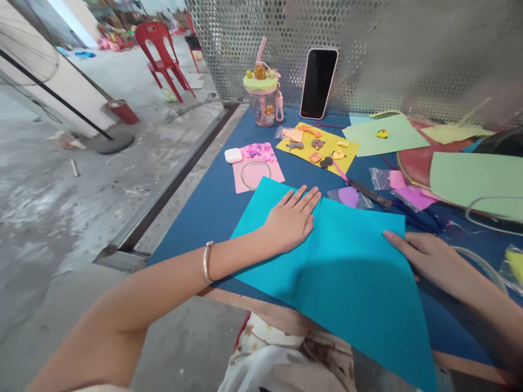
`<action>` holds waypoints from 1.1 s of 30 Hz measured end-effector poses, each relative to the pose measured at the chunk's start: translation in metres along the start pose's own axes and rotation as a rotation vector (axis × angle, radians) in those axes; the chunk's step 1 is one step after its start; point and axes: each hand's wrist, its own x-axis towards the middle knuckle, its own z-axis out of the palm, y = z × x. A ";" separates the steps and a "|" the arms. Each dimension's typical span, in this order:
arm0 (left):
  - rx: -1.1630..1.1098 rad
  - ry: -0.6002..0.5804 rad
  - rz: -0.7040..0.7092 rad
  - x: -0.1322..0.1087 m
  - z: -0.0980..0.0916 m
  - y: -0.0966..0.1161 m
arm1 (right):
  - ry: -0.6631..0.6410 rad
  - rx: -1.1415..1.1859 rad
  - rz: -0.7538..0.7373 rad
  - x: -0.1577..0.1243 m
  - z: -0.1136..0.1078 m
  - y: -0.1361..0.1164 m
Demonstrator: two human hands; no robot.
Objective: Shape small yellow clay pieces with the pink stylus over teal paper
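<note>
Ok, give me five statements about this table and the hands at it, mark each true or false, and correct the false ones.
1. The left hand lies flat on the turquoise sheet. True.
2. The right hand holds the scissors. False: it has the sheet's right edge, thumb on top; the scissors lie on the table, past the sheet.
3. The phone stands on end in front of the perforated panel. True.
4. The bracelet is on the right arm. False: it is on the left arm.
5. A straw sticks up from the lidded cup. True.
</note>
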 end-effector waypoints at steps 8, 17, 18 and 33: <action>-0.013 0.004 -0.002 0.001 0.002 -0.001 | 0.002 -0.004 0.033 0.003 0.001 0.006; -0.013 0.009 -0.001 0.001 0.003 -0.001 | 0.020 -0.023 0.018 0.005 0.002 0.010; -0.014 0.009 0.000 0.000 0.003 -0.002 | 0.017 -0.023 0.014 0.006 0.002 0.011; -0.019 0.008 -0.003 0.000 0.003 -0.001 | 0.076 -0.041 -0.033 0.007 0.003 0.017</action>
